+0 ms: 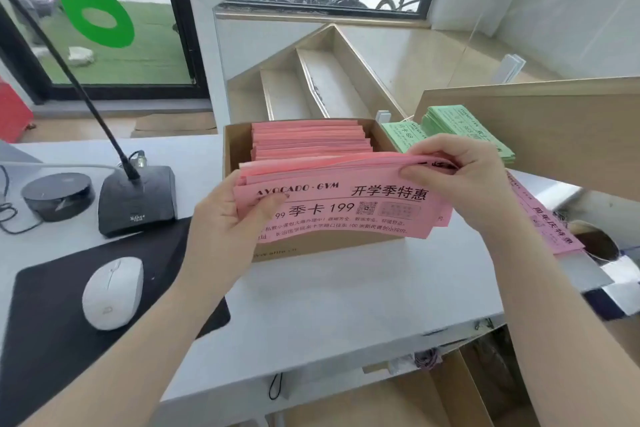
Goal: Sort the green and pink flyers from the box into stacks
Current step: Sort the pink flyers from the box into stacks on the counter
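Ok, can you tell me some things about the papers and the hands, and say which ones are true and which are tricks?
1. Both hands, left and right, hold a pink bundle. True.
2. The box is full of green flyers. False: only pink flyers show in it.
3. The green stacks lie right of the box. True.
4. The mouse is black. False: it is white and sits on a black mat.
5. A pink stack lies by the right hand's wrist. True.
6. The left hand is touching the microphone base. False: it grips the bundle, apart from the base.
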Motion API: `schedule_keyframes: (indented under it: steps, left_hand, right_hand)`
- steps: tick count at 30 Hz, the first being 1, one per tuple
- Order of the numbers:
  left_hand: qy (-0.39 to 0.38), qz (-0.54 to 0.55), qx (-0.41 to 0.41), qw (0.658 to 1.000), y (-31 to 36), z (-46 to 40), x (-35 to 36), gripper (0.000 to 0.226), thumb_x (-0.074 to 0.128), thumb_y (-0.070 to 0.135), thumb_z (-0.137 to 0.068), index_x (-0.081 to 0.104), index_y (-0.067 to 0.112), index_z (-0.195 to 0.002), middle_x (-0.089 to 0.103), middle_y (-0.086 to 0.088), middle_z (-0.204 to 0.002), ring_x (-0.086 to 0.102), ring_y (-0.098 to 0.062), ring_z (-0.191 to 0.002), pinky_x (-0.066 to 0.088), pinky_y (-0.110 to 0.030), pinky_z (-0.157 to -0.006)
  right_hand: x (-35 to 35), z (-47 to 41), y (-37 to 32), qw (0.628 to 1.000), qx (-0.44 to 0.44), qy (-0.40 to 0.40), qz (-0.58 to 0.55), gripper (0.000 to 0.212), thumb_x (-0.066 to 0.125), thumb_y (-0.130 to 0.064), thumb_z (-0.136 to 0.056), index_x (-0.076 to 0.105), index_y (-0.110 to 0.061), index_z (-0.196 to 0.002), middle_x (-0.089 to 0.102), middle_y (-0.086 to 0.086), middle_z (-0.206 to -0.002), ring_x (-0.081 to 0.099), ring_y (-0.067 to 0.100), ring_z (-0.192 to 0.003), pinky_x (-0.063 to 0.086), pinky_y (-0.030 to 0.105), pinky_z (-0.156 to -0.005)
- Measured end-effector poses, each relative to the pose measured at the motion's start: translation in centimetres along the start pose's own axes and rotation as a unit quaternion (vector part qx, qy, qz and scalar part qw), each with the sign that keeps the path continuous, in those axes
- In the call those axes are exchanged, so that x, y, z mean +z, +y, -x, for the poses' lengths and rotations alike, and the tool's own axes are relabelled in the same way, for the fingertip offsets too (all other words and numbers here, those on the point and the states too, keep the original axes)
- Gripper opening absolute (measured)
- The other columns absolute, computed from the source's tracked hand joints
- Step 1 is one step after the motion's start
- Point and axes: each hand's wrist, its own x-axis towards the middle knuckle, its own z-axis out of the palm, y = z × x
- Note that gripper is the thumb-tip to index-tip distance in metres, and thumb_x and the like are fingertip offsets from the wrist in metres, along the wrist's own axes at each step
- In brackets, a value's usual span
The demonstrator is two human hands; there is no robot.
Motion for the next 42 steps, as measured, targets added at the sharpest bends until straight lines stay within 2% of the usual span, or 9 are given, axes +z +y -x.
schedule_keyframes:
  steps: [5, 11, 15, 19, 24, 30, 34, 38, 42]
  left_hand:
    - [-0.022, -0.054, -0.098, 0.993, -4.6, 7.2, 1.0, 0.03, 0.06, 0.005, -0.087, 0.064, 0.033, -0.097, 0.073, 0.017, -0.088, 0.068, -0.005, -0.089, 0.056, -0.028, -0.082]
    - [0.081, -0.027, -0.156, 0.984, -7.1, 10.4, 0.4, 0.023, 0.058, 0.0, -0.087, 0.056, 0.015, -0.105, 0.069, 0.004, -0.101, 0.064, -0.004, -0.093, 0.052, -0.032, -0.088]
    - [0.08, 0.039, -0.166, 0.982, -6.4, 11.2, 0.8, 0.025, 0.057, 0.002, -0.089, 0.049, 0.017, -0.108, 0.065, 0.004, -0.102, 0.062, -0.005, -0.094, 0.048, -0.021, -0.078]
    - [0.111, 0.036, -0.192, 0.974, -6.2, 10.8, 1.9, 0.023, 0.061, 0.032, -0.085, 0.052, 0.024, -0.104, 0.061, 0.003, -0.098, 0.052, -0.008, -0.095, 0.037, -0.019, -0.08]
    - [0.181, 0.013, -0.169, 0.969, -6.1, 9.7, 3.0, 0.018, 0.042, 0.019, -0.097, 0.056, 0.011, -0.091, 0.059, 0.008, -0.084, 0.05, -0.006, -0.08, 0.038, -0.022, -0.072]
    - [0.055, -0.006, -0.15, 0.987, -7.5, 9.2, 1.7, 0.017, 0.052, 0.025, -0.094, 0.046, 0.022, -0.11, 0.057, 0.007, -0.1, 0.056, -0.006, -0.092, 0.046, -0.022, -0.078]
    - [-0.025, -0.052, -0.121, 0.991, -8.5, 9.1, 0.2, 0.033, 0.047, -0.002, -0.093, 0.045, 0.031, -0.1, 0.059, 0.009, -0.1, 0.057, 0.003, -0.092, 0.045, -0.03, -0.09]
    - [-0.046, -0.067, -0.084, 0.993, -8.7, 8.6, -0.7, 0.03, 0.049, 0.004, -0.093, 0.044, 0.032, -0.099, 0.056, 0.013, -0.095, 0.054, -0.002, -0.093, 0.044, -0.029, -0.09]
    - [-0.091, -0.111, -0.11, 0.984, -10.0, 8.0, -1.1, 0.028, 0.05, 0.008, -0.094, 0.05, 0.034, -0.102, 0.062, 0.018, -0.102, 0.057, 0.005, -0.097, 0.045, -0.031, -0.092]
  right_hand:
    - [0.8, 6.8, 4.2, 0.989, 0.103, -0.096, 0.04, 0.019, 0.074, -0.003, -0.073, 0.069, -0.021, -0.072, 0.068, -0.008, -0.072, 0.058, 0.007, -0.067, 0.045, 0.018, -0.064]
    - [2.9, 11.0, 7.8, 0.951, 0.257, -0.013, -0.173, 0.021, 0.06, -0.006, -0.087, 0.06, -0.019, -0.103, 0.065, -0.001, -0.09, 0.062, 0.002, -0.075, 0.048, 0.018, -0.066]
    - [3.5, 12.9, 8.0, 0.941, 0.268, -0.043, -0.202, 0.026, 0.062, -0.003, -0.084, 0.06, -0.019, -0.105, 0.066, 0.001, -0.101, 0.062, 0.013, -0.091, 0.049, 0.022, -0.076]
    - [4.4, 13.5, 7.2, 0.952, 0.24, -0.052, -0.183, 0.025, 0.066, -0.001, -0.08, 0.061, -0.021, -0.094, 0.066, -0.003, -0.093, 0.062, -0.001, -0.08, 0.046, 0.009, -0.068]
    - [4.8, 13.1, 7.3, 0.958, 0.233, 0.009, -0.167, 0.03, 0.068, -0.002, -0.08, 0.059, -0.024, -0.099, 0.064, -0.002, -0.093, 0.06, 0.005, -0.082, 0.048, 0.017, -0.075]
    - [5.4, 13.1, 7.7, 0.953, 0.24, -0.041, -0.18, 0.028, 0.058, 0.004, -0.085, 0.056, -0.015, -0.106, 0.066, 0.002, -0.102, 0.064, 0.004, -0.092, 0.051, 0.018, -0.076]
    - [5.9, 13.0, 7.7, 0.964, 0.223, -0.014, -0.146, 0.025, 0.052, 0.007, -0.088, 0.056, -0.016, -0.096, 0.065, 0.003, -0.096, 0.062, 0.011, -0.091, 0.051, 0.025, -0.082]
    - [5.4, 12.9, 6.6, 0.977, 0.165, 0.031, -0.133, 0.025, 0.051, 0.007, -0.089, 0.054, -0.017, -0.092, 0.064, 0.004, -0.092, 0.063, 0.009, -0.088, 0.052, 0.022, -0.079]
    - [5.5, 13.4, 7.8, 0.974, 0.207, 0.028, -0.091, 0.022, 0.054, 0.002, -0.089, 0.056, -0.019, -0.091, 0.065, 0.003, -0.091, 0.061, 0.014, -0.087, 0.048, 0.032, -0.082]
